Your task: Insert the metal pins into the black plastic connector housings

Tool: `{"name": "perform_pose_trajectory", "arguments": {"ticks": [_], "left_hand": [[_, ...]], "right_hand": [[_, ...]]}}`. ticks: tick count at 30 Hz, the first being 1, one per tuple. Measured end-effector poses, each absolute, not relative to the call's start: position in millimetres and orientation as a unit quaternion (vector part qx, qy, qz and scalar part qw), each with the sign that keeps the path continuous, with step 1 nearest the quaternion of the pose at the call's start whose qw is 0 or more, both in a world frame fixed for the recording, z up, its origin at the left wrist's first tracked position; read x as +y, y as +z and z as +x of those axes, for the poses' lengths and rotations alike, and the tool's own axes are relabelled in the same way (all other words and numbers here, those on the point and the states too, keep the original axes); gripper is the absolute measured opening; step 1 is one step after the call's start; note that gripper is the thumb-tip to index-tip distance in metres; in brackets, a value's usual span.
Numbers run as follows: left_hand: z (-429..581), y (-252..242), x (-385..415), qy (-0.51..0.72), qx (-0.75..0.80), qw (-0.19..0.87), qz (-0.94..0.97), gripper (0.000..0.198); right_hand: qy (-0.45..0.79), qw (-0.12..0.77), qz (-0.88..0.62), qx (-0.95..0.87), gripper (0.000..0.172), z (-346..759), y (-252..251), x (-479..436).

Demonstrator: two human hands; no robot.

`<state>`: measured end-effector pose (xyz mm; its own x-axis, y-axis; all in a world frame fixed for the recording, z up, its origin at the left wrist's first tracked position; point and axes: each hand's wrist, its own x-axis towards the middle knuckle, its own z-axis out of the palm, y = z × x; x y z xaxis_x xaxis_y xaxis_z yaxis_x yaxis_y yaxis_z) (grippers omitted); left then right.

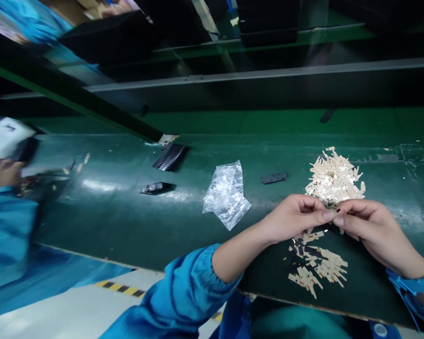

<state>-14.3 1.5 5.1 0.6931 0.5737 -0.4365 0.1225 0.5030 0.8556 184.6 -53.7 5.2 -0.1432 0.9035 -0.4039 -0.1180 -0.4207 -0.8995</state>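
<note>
My left hand and my right hand meet fingertip to fingertip over the bench, both in a pinch. A small dark piece shows at the right fingertips; whatever the left fingers grip is mostly hidden. Just behind the hands rises a heap of small cream-coloured strips. Nearer my body lies a looser spread of similar strips, some with brownish marks, mixed with small dark bits.
On the green bench lie a clear plastic bag, a flat black part, a ribbed black part and a small shiny black piece. A co-worker's hand is at the left. A green beam slants overhead.
</note>
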Motion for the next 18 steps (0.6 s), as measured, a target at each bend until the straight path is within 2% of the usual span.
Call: {"name": "perform_pose_trajectory", "arguments": {"ticks": [2, 4, 7, 9, 13, 18], "left_hand": [[-19, 6, 5, 0.149, 0.366, 0.755, 0.524, 0.044], [-31, 9, 14, 0.187, 0.399, 0.653, 0.616, 0.038], [-59, 13, 35, 0.204, 0.510, 0.335, 0.765, 0.028], [-75, 13, 49, 0.134, 0.544, 0.231, 0.795, 0.034], [-87, 7, 61, 0.050, 0.569, 0.244, 0.784, 0.018], [-81, 2, 59, 0.069, 0.588, 0.260, 0.763, 0.019]], "right_hand": [[0.660, 0.383, -0.532, -0.367, 0.014, 185, 5, -54], [0.658, 0.379, -0.542, -0.361, 0.016, 186, 4, -53], [0.649, 0.379, -0.554, -0.359, 0.018, 188, 4, -52], [0.643, 0.382, -0.556, -0.364, 0.019, 189, 3, -52], [0.640, 0.376, -0.565, -0.361, 0.020, 190, 2, -52], [0.633, 0.376, -0.571, -0.363, 0.020, 188, 0, -50]]}}
